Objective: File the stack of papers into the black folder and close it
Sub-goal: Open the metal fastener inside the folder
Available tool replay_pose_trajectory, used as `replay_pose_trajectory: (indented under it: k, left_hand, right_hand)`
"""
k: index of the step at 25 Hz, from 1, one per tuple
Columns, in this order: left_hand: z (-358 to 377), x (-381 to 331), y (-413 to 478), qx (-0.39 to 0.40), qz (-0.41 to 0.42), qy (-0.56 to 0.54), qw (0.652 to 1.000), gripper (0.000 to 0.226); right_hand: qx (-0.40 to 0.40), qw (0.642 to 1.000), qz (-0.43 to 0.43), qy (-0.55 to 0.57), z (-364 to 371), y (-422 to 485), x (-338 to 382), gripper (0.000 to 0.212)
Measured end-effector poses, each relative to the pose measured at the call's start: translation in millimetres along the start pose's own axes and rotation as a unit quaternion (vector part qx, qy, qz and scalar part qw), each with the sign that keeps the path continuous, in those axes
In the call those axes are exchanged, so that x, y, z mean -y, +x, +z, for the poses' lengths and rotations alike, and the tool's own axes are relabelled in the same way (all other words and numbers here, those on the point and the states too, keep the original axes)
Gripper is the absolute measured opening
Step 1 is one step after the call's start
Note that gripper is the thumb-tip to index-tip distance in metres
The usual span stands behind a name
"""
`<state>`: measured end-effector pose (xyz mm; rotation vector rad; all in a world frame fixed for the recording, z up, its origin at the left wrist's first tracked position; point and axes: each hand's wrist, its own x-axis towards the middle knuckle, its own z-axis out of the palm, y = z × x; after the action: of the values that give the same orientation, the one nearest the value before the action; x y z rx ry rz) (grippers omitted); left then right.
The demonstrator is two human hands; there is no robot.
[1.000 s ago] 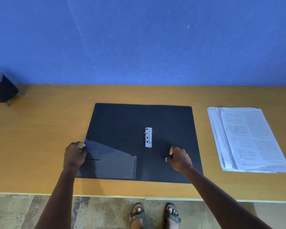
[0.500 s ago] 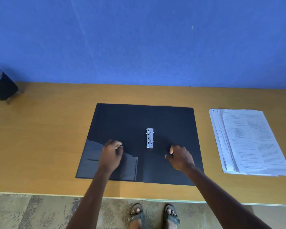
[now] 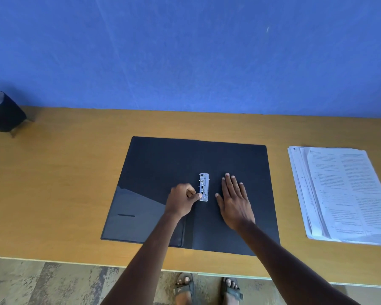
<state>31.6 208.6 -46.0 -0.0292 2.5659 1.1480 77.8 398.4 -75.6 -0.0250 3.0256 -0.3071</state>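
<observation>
The black folder (image 3: pixel 163 164) lies open and flat in the middle of the wooden table. A small metal clip (image 3: pixel 204 186) is fixed at its spine. My left hand (image 3: pixel 182 201) is curled beside the clip, thumb and forefinger pinching its near end. My right hand (image 3: pixel 234 199) lies flat, fingers spread, on the folder's right half just right of the clip. The stack of printed papers (image 3: pixel 339 194) rests on the table to the right of the folder, apart from both hands.
A dark round container (image 3: pixel 2 111) stands at the table's far left corner against the blue wall. The table's front edge (image 3: pixel 75 259) runs below the folder. Sandalled feet (image 3: pixel 207 287) show on the floor beneath.
My left hand moved from the folder's left edge rightward to the metal clip. My right hand slid up a little and flattened out beside the clip.
</observation>
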Motion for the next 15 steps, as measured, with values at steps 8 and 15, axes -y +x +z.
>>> replay_pose_trajectory:
  k: [8,15]
  left_hand:
    - [-4.4,0.1,12.0,0.035,-0.008,0.037,0.999,0.028]
    - [-2.2,0.0,16.8,0.039,-0.02,0.076,0.996,0.037]
  right_hand:
    - [-0.033,0.999,0.004,-0.018,10.6,-1.7,-2.3,0.065]
    - [-0.046,0.999,0.01,-0.02,14.9,-0.9,-2.7,0.063]
